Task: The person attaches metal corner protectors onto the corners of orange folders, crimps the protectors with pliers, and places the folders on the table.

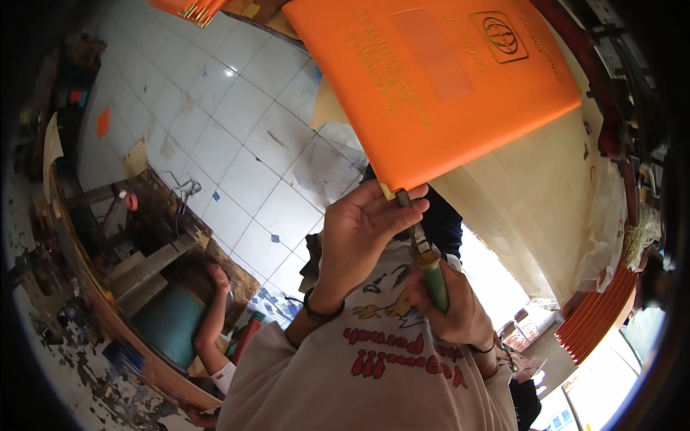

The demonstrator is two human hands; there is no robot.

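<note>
A large orange folder cover [431,93] with gold lettering and an emblem extends away in front of me. At its near corner is a small gold metal corner piece [387,191]. My left hand [363,226] is closed at this corner, its fingers under the cover and its thumb beside the tool tip. My right hand [460,305] is wrapped round the green handle of a pair of pliers [417,233]. The metal jaws of the pliers reach up to the corner piece; the exact contact is partly hidden by my left fingers.
Another person's arm [212,316] shows at lower left, beside a teal cylinder [169,323] and a wooden bench. A stack of orange covers [600,316] stands at right. More orange covers with gold corners [192,10] are at top left. Below lies a white tiled floor [237,144].
</note>
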